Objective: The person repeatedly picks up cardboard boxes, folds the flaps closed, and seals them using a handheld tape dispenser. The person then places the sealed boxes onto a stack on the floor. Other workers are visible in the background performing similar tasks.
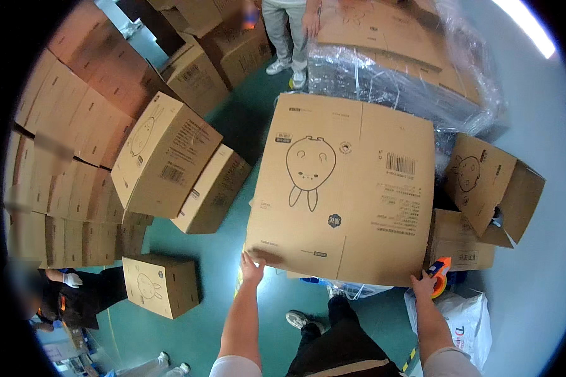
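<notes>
A large flattened cardboard carton (365, 182), printed with a line-drawn rabbit, a barcode and text, spreads out in front of me. At its near left corner my left hand (252, 268) is closed on the edge, thumb lying over the board. My right hand (423, 286) grips the near right corner in the same way. Just beyond that hand sits an orange and blue tape dispenser (442, 276); whether the hand touches it I cannot tell. Whatever lies under the flat carton is mostly hidden.
Made-up cartons (163, 157) stand stacked at left, with one carton (160, 286) alone on the floor. An open carton (493, 188) rests at right above a white bag (465, 323). Film-wrapped cardboard (390, 78) lies beyond. Other people stand at the far side and left.
</notes>
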The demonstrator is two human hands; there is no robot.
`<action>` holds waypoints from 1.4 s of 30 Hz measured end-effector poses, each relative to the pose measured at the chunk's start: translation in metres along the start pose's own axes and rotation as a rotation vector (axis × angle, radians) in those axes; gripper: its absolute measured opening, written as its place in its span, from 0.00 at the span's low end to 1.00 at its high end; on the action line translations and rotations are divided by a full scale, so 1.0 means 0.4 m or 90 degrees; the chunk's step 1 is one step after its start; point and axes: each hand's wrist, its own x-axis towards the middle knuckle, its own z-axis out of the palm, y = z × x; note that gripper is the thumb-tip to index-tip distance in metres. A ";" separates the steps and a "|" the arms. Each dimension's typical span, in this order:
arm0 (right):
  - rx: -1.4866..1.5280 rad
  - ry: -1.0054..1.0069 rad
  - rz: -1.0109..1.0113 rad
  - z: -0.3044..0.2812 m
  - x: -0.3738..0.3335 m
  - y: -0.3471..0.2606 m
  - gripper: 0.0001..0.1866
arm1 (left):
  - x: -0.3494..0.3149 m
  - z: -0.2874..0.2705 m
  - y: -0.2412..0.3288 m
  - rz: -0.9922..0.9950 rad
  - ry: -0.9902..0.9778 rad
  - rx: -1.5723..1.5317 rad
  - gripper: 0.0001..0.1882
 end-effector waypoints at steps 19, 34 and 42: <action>0.026 0.142 -0.260 -0.183 0.086 0.145 0.27 | -0.139 -0.333 0.024 0.026 0.112 -0.225 0.18; -0.274 -0.030 -0.350 -1.116 -0.519 -0.068 0.24 | -0.361 -1.051 0.437 0.355 0.084 -0.813 0.26; -0.202 -0.081 -0.729 -1.137 -0.729 -0.211 0.28 | -0.321 -1.117 0.439 0.223 0.084 -0.698 0.37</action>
